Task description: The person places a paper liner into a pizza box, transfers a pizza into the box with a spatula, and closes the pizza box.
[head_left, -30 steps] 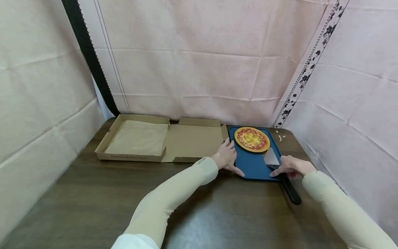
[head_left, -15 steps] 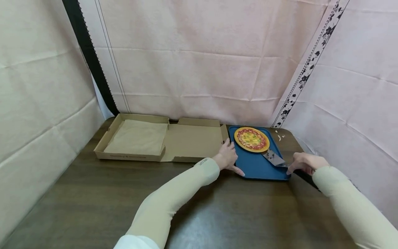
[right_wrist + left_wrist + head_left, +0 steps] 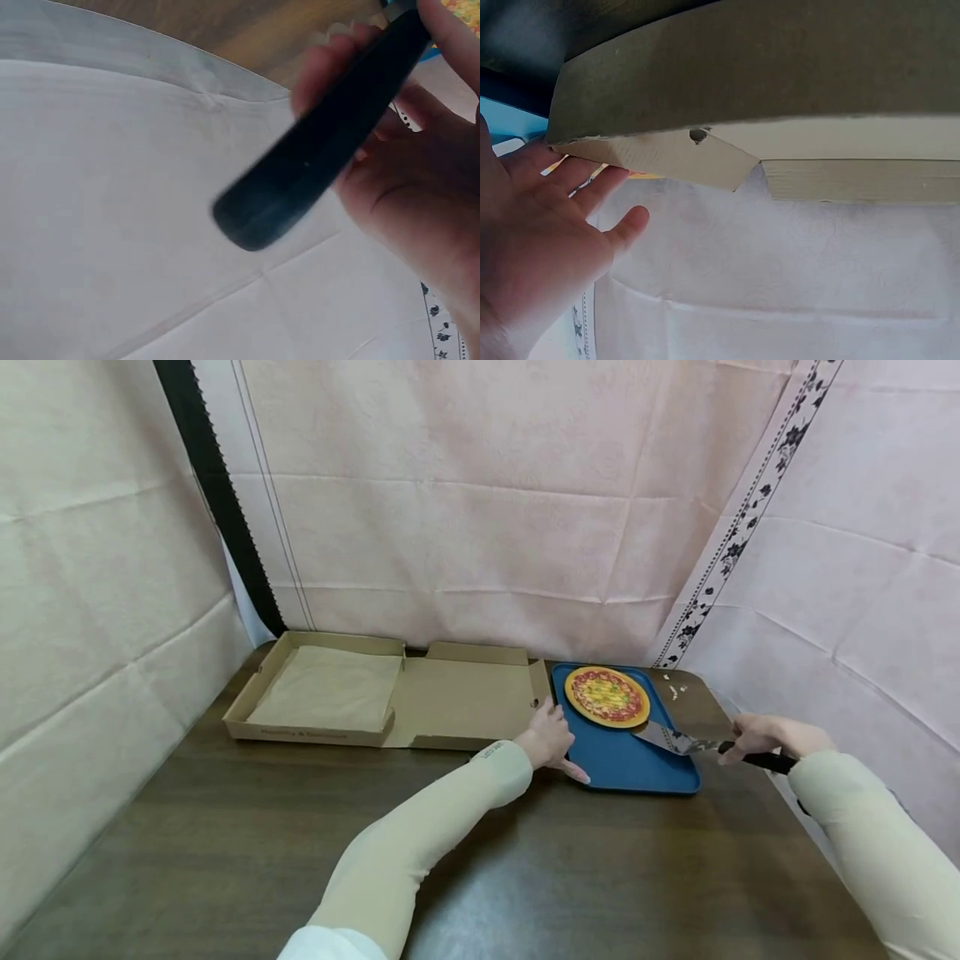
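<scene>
On the blue tray (image 3: 633, 768), toward its back, lies a round pizza (image 3: 607, 697) with a yellow crust. My right hand (image 3: 772, 737) grips the black handle of a metal spatula (image 3: 662, 737) to the right of the tray. The blade's front edge meets the pizza's near right rim; whether it goes underneath cannot be made out. The black handle (image 3: 315, 142) slants through the fingers in the right wrist view. My left hand (image 3: 551, 739) rests against the tray's left edge, fingers extended and thumb spread toward the near edge.
An open cardboard pizza box (image 3: 307, 735) lies left of the tray, lined with a sheet of paper (image 3: 330, 687). Its lid (image 3: 465, 702) lies flat beside my left hand. Small pale scraps (image 3: 673, 691) sit behind the tray. Cloth curtains (image 3: 465, 527) enclose the table (image 3: 480, 852).
My right hand has moved right and slightly away from me, swinging the spatula's handle outward from the near side. The blade now points left at the pizza. The left hand has stayed put.
</scene>
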`<state>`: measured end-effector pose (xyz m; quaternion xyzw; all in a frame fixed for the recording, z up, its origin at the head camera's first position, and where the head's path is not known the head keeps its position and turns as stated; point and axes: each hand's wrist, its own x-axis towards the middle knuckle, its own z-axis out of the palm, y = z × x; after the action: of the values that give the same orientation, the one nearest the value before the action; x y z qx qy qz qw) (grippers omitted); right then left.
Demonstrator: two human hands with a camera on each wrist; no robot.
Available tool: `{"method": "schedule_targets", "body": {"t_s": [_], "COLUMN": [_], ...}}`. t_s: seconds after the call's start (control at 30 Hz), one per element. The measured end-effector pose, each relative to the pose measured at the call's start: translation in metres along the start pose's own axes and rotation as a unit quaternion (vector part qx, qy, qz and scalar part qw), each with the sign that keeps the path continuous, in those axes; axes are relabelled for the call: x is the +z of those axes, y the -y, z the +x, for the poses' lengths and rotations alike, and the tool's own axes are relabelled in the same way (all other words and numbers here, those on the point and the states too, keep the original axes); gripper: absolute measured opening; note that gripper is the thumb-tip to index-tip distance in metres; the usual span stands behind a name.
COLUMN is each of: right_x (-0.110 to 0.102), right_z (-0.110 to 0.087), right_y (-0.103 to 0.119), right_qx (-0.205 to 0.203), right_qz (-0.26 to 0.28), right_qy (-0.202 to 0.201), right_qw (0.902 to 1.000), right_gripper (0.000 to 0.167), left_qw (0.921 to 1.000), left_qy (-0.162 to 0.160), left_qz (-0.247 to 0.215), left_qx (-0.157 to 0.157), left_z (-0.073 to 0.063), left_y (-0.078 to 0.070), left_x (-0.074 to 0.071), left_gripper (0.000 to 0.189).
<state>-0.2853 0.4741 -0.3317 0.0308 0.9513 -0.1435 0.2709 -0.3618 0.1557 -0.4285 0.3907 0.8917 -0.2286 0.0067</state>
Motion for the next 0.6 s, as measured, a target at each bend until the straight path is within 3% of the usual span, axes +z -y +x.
{"method": "schedule_targets", "body": {"t_s": [0.13,0.23,0.6], "right_x": [0.007,0.011,0.024], "right_z": [0.003,0.006,0.011], "right_y": [-0.001,-0.001,-0.009], "right_qx": [-0.041,-0.048,-0.065], "right_qz": [0.031,0.04,0.073], "right_qy": [-0.008,-0.027,-0.044], "right_qw": [0.9986,0.9977,0.9943], "right_gripper": [0.034,0.025,0.025], "left_qw": [1.0,1.0,0.9999], "left_qy": [0.001,0.002,0.008], "left_qz": [-0.008,-0.009,-0.009], "left_qx": [-0.001,-0.002,-0.005], "left_z": [0.0,-0.001,-0.003], "left_y": [0.0,-0.001,-0.002], "left_x": [0.0,0.0,-0.002], "left_gripper": [0.101,0.101,0.1]}}
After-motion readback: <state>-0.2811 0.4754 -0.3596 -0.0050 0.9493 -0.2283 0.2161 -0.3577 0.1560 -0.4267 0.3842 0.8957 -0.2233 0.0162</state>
